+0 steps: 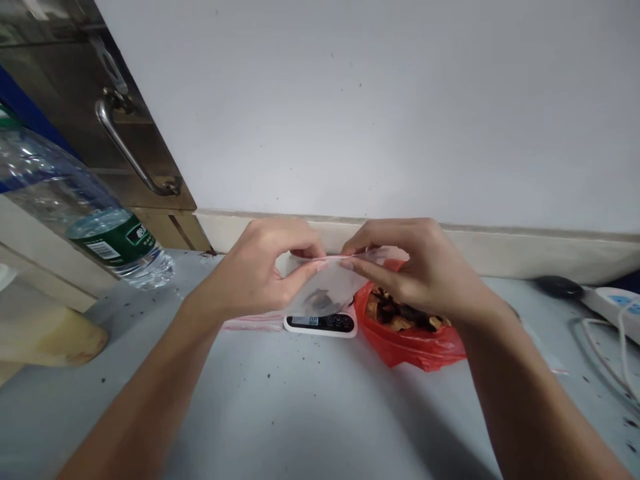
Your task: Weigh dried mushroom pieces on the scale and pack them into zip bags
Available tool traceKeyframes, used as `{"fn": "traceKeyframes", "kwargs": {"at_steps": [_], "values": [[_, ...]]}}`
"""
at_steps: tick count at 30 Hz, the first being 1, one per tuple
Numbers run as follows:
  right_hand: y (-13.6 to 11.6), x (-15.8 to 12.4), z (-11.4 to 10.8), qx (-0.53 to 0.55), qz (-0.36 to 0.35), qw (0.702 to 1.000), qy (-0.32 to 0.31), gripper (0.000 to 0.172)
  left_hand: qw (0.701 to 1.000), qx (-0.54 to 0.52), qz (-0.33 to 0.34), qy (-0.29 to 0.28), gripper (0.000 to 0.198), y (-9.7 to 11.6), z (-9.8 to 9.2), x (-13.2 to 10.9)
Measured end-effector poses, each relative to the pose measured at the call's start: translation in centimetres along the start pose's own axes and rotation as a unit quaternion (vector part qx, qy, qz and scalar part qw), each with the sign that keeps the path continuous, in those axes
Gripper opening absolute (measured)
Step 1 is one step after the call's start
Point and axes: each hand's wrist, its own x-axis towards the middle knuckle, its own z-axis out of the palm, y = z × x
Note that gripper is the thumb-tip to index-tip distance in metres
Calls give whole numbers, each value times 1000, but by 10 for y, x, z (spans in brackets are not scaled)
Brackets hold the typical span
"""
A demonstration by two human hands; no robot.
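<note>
A clear zip-lock bag (327, 287) hangs between my hands, with something dark showing through its side. My left hand (273, 263) pinches the top edge of the bag between thumb and fingers. Close beside it, my right hand (407, 263) pinches the same edge. Below and partly behind the bag sits a small digital scale (320, 325), its display reading 0.0. Under my right hand stands an open red plastic bag (425, 350) holding dried brown and black pieces (393, 313), partly covered by my hand.
On the left are a water bottle (107, 233) with a green label and a translucent container (55, 327). Flat plastic bags (255, 323) lie left of the scale. A power strip (615, 303) with a white cable is at the right. A wall (390, 120) rises behind the grey table (280, 413).
</note>
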Motion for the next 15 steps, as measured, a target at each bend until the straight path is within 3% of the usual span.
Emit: {"fn": "traceKeyframes", "kwargs": {"at_steps": [4,8,15], "values": [[1,-1,-1,-22,-27,999,20,15,1000,-15,-3,9,13,-3,-1,1],[2,-1,-1,-16,-4,1000,14,15,999,12,5,33,15,-5,-1,1],[2,2,4,-20,-41,999,-4,16,1000,17,15,12,14,0,8,2]]}}
